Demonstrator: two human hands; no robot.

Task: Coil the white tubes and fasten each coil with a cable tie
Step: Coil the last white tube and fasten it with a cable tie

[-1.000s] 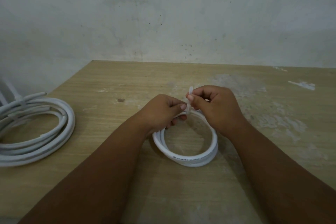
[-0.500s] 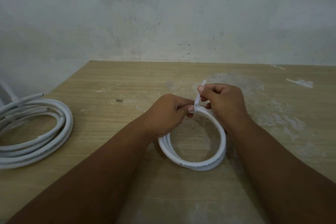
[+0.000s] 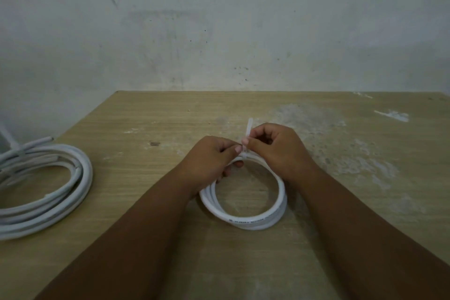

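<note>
A small coil of white tube lies on the wooden table, near its middle. At the coil's far side my left hand pinches the bunched turns where a white cable tie wraps them. My right hand grips the tie's free tail, which sticks up above my fingers. The tie's loop around the tube is mostly hidden by both hands.
A larger coil of white tube with loose ends lies at the table's left edge, partly out of frame. A grey wall stands right behind the table. White stains mark the wood at the right.
Both hands and the small coil shifted slightly to the right and back. The right hand has re-gripped the tie's tail, which still points up above the fingers.
</note>
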